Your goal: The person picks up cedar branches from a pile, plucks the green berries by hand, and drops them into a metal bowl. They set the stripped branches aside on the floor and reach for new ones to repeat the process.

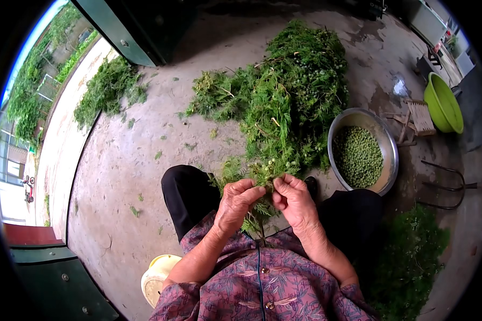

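Note:
A leafy evergreen branch (258, 207) lies across my lap between my knees, its stem toward my shirt. My left hand (236, 206) is closed, with thumb and forefinger pinching a sprig of it. Just to the right, my right hand (295, 200) is closed too, its fingertips pinched at the same sprig; any small piece between them is too small to make out. Right of my hands stands a metal basin (392, 152) holding many small round green cones (358, 157). Beyond my hands rises a large heap of cut evergreen branches (300, 91), some bearing pale green cones.
A smaller pile of branches (110, 91) lies by the doorway at left. More greenery (409, 262) lies at lower right. A green tub (443, 104), a small wooden stool (420, 117) and a metal fork (450, 187) stand or lie at right. Something pale yellow (158, 275) is by my left elbow.

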A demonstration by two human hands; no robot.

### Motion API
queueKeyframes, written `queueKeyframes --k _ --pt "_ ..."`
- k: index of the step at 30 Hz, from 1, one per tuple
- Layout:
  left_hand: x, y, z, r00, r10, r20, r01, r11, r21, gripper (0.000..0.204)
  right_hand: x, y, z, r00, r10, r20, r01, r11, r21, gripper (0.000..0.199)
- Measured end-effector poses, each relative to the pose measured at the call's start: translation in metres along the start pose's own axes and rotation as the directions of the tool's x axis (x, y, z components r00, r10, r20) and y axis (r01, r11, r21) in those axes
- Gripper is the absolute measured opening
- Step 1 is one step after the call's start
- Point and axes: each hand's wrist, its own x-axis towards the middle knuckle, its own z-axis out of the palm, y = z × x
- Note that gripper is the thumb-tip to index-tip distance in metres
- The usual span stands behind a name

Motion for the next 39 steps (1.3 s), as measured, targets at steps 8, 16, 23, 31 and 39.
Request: queueKeyframes --k 8,16,23,31,39 --pt "0.001 -0.001 -0.002 1.0 0.012 0.001 -0.012 1.0 0.024 0.015 -0.01 -0.01 0.005 0.992 -0.066 0.104 0.058 0.995 0.084 0.014" --pt "-0.002 0.001 0.002 0.996 0.093 0.005 -0.093 0.984 0.149 0.02 -0.008 -0.004 0.019 0.981 -0.192 -0.01 0.182 0.945 -0.272 0.022" --pt "0.0 0.0 -0.001 1.0 -0.004 -0.005 0.005 1.0 0.013 0.02 -0.014 -0.001 0.017 0.93 -0.366 0.034 0.334 0.804 -0.491 0.026" --pt "0.003 0.001 -0.006 0.999 0.006 0.053 -0.019 0.97 0.243 0.02 -0.01 0.005 0.014 0.72 -0.616 0.321 0.592 0.303 -0.747 0.031" --pt "0.004 -0.011 -0.006 0.999 0.043 -0.014 -0.042 0.993 0.107 0.01 -0.014 -0.006 0.008 0.97 -0.229 0.079 0.236 0.966 -0.102 0.015"
